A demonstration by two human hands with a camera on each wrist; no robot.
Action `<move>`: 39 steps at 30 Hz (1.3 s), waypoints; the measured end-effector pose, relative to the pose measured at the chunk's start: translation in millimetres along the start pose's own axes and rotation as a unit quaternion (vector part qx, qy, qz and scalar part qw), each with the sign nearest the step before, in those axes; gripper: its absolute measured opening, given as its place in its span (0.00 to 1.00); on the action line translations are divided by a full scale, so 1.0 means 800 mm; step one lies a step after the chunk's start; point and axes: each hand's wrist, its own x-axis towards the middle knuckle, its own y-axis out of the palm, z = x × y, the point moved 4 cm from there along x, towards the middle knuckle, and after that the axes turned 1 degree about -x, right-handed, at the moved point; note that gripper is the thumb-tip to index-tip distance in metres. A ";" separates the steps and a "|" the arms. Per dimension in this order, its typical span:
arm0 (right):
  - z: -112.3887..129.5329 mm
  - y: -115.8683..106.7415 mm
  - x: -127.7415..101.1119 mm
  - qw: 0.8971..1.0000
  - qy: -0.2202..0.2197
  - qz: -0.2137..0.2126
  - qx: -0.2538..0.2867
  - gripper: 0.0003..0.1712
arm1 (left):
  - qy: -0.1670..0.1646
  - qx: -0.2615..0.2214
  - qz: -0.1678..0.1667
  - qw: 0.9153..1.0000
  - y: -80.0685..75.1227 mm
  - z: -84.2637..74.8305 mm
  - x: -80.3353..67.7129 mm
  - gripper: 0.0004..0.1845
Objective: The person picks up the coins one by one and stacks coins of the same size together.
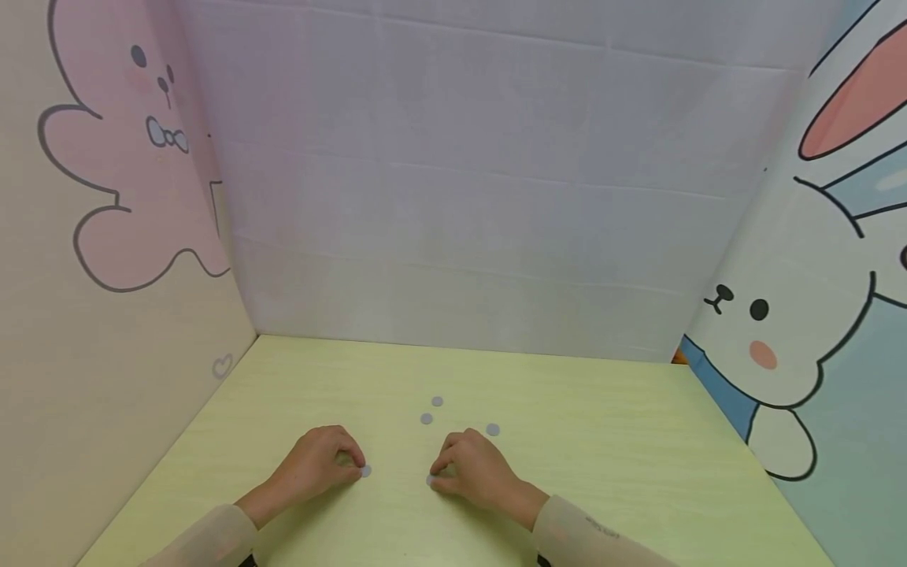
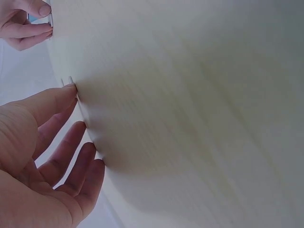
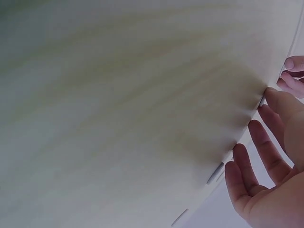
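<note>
Now, left disc (image 1: 366, 471): on the pale yellow surface (image 1: 623, 472), right at the thumb and index fingertips of my left hand (image 1: 317, 463), most of it showing on the side towards my other hand.
Right disc (image 1: 429, 479): on the surface at the fingertips of my right hand (image 1: 480, 471), which partly cover it; a gap lies between it and the left disc.
Loose discs: three, all beyond my fingertips. The far disc (image 1: 437, 402) and the middle disc (image 1: 427, 419) lie close together, apart from each other; the side disc (image 1: 493, 430) lies just beyond my right hand's knuckles.
Left hand: thumb and index nearly together, pinching the edge of the left disc; the other three fingers bend loosely, spread a little, tips down by the surface.
Right hand: thumb and index pinch the right disc; the remaining fingers curve loosely, tips near the surface.
Sleeves: light cloth, the left sleeve (image 1: 216, 537) and the right sleeve (image 1: 591, 535) ending at my wrists.
Walls: a white sheet (image 1: 460, 197) behind, a pink figure (image 1: 120, 165) on the left, a rabbit (image 1: 786, 339) on the right.
</note>
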 end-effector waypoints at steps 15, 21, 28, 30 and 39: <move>-0.001 0.002 0.009 1.000 -0.017 -0.002 0.001 0.05 | -0.001 0.001 0.000 1.000 0.001 0.001 0.000 0.08; 0.003 0.004 0.016 1.000 -0.004 -0.006 0.025 0.05 | -0.001 0.000 0.000 1.000 0.001 0.002 0.000 0.08; 0.011 0.011 0.030 0.999 0.007 -0.005 0.040 0.05 | 0.007 0.003 -0.004 1.000 0.000 0.001 0.000 0.08; 0.013 0.013 0.034 0.999 0.010 -0.006 0.045 0.05 | 0.009 0.003 -0.004 1.000 0.000 0.001 0.000 0.08; 0.024 0.018 0.045 0.998 0.025 -0.004 0.055 0.05 | 0.003 0.001 -0.001 1.000 0.002 0.004 0.001 0.08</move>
